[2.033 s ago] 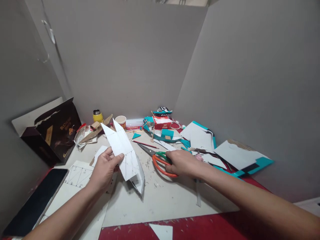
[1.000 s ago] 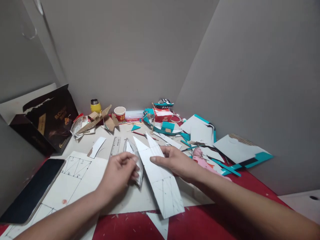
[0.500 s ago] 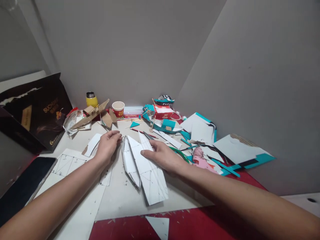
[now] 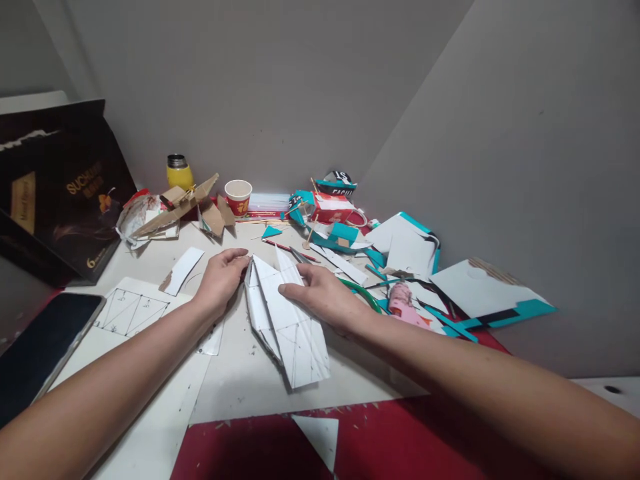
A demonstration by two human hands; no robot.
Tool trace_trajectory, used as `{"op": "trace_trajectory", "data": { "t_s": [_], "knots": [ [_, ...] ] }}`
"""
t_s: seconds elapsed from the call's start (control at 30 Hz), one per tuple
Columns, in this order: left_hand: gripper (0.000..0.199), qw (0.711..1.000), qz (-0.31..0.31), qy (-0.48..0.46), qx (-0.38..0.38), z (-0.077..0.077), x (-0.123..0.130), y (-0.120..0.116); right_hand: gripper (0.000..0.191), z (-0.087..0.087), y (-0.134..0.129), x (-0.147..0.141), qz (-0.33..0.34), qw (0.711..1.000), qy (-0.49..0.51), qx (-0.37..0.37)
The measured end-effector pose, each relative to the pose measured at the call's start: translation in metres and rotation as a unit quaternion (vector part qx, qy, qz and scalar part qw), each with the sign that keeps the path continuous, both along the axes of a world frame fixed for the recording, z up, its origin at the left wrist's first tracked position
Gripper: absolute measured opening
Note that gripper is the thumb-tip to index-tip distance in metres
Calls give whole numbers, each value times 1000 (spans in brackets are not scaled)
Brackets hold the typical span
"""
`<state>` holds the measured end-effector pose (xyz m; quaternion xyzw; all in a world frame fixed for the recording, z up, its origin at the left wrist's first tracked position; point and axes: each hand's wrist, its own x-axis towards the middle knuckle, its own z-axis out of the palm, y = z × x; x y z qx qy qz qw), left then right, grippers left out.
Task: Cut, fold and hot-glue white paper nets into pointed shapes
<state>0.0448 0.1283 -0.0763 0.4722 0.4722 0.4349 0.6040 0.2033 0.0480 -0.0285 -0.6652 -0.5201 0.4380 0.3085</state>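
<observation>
My right hand point(image 4: 320, 297) is closed on a folded white cardboard piece point(image 4: 290, 333) marked with lines, thumb on its face and fingers behind. Close along its left side lies a narrow, boat-shaped white cardboard piece point(image 4: 259, 310) with raised edges and a pointed far end. Whether the two are joined I cannot tell. At that pointed end, my left hand point(image 4: 223, 280) pinches the edge between thumb and fingertips. Just beyond my right fingers shows the grey tip of a pointed tool point(image 4: 301, 257).
Left are a drawn pattern sheet point(image 4: 133, 310), a phone point(image 4: 55, 340) and a dark box point(image 4: 65, 193). A yellow bottle point(image 4: 179, 175) and a paper cup point(image 4: 239, 199) stand behind. Cardboard scraps point(image 4: 410, 250) and a green-handled tool point(image 4: 363, 293) lie right. A white triangle point(image 4: 323, 437) lies in front.
My left hand has moved in from beside the boat-shaped piece to touch its pointed end. My right hand keeps its grip, and the folded piece sits closer against the other. The view has shifted slightly.
</observation>
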Motion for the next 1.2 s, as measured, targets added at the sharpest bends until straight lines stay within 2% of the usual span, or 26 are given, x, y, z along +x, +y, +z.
{"op": "trace_trajectory", "data": {
  "t_s": [0.43, 0.6, 0.7, 0.8, 0.83, 0.9, 0.97, 1.0, 1.07, 1.13, 1.2],
  "knots": [
    [39, 1000, -12, 15, 5, 3, 1, -2, 14, 7, -5, -3, -18, 1000, -18, -15],
    [35, 1000, -4, 16, 12, 6, 0, -4, 14, 8, -11, 1, -19, 999, 37, -13],
    [34, 999, 33, 6, 36, 16, -2, -6, 22, 8, -18, 7, -32, 992, 124, 8],
    [28, 991, 87, -2, 104, 34, -3, -16, 30, 12, -26, 13, -56, 979, 185, 68],
    [25, 988, 87, -2, 127, 41, -3, -22, 31, 14, -28, 15, -61, 973, 200, 93],
    [23, 991, 28, 2, 128, 54, -2, -37, 33, 19, -32, 16, -67, 963, 218, 141],
    [25, 991, -93, 12, 90, 62, 2, -54, 35, 25, -35, 17, -72, 957, 215, 181],
    [25, 984, -163, 19, 64, 65, 4, -62, 35, 29, -36, 16, -75, 955, 206, 199],
    [25, 965, -261, 12, 17, 68, 7, -76, 34, 35, -38, 15, -85, 951, 189, 229],
    [24, 952, -306, 4, -5, 70, 9, -85, 33, 39, -39, 14, -86, 947, 188, 245],
    [23, 955, -297, -3, 1, 72, 8, -89, 31, 40, -42, 13, -71, 945, 204, 248]
  ]
}}
